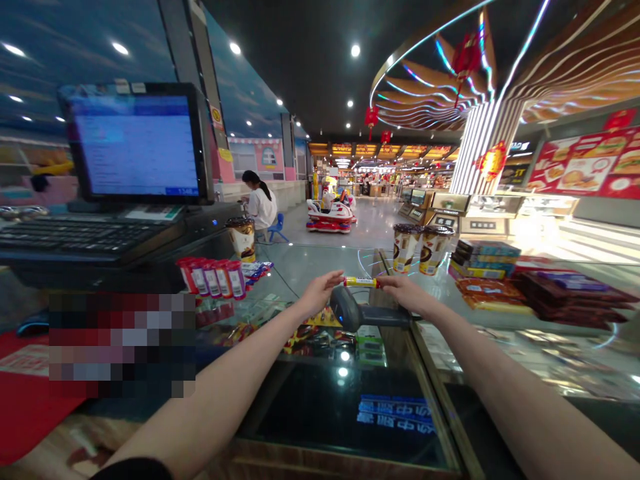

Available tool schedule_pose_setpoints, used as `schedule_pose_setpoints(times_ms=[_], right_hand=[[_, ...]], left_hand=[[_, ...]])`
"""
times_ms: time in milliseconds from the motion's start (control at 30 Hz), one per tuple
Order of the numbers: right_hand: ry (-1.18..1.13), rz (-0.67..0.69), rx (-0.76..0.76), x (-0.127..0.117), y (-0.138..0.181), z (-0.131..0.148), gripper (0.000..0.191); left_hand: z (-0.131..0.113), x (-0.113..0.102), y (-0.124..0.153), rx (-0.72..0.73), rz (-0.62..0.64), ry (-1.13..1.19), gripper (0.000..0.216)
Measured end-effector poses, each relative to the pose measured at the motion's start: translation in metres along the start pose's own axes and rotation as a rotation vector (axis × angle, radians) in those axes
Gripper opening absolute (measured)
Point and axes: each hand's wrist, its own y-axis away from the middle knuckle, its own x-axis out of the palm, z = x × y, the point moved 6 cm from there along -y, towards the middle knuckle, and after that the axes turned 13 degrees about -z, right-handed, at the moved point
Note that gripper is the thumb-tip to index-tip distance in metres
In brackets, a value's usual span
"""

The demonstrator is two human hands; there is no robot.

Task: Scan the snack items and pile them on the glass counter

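Observation:
Between my two hands is a slim yellow roll with red ends (361,282), likely a packaged sweet, lying crosswise above the glass counter. My left hand (324,292) pinches its left end with the fingertips. At its right end, the fingers of my right hand (403,292) close on it. Just below the roll a dark grey handheld barcode scanner (367,315) rests on the counter, its head toward the left and its handle toward the right. The scanner's tip lies close under my left fingers.
Left stand a monitor (137,147), a keyboard (75,237) and several purple-and-red tubes (220,279). Lidded cups (406,248) are at the counter's far edge. Stacked boxes (483,260) and flat packs (570,290) lie right. A seated person (260,203) is beyond the counter.

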Motion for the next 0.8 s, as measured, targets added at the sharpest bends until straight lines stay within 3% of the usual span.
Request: schedule_pose_setpoints(times_ms=[233, 400, 800], right_hand=[[0.027, 0.049, -0.086, 0.005, 0.006, 0.003, 0.047], [0.049, 0.09, -0.099, 0.008, 0.011, 0.007, 0.044], [0.035, 0.103, -0.105, 0.013, 0.012, 0.001, 0.046]], left_hand=[[0.002, -0.001, 0.0, 0.01, -0.023, -0.025, 0.053], [-0.001, -0.006, 0.003, -0.001, -0.107, -0.061, 0.05], [-0.021, -0.003, 0.012, 0.194, -0.15, -0.54, 0.034]])
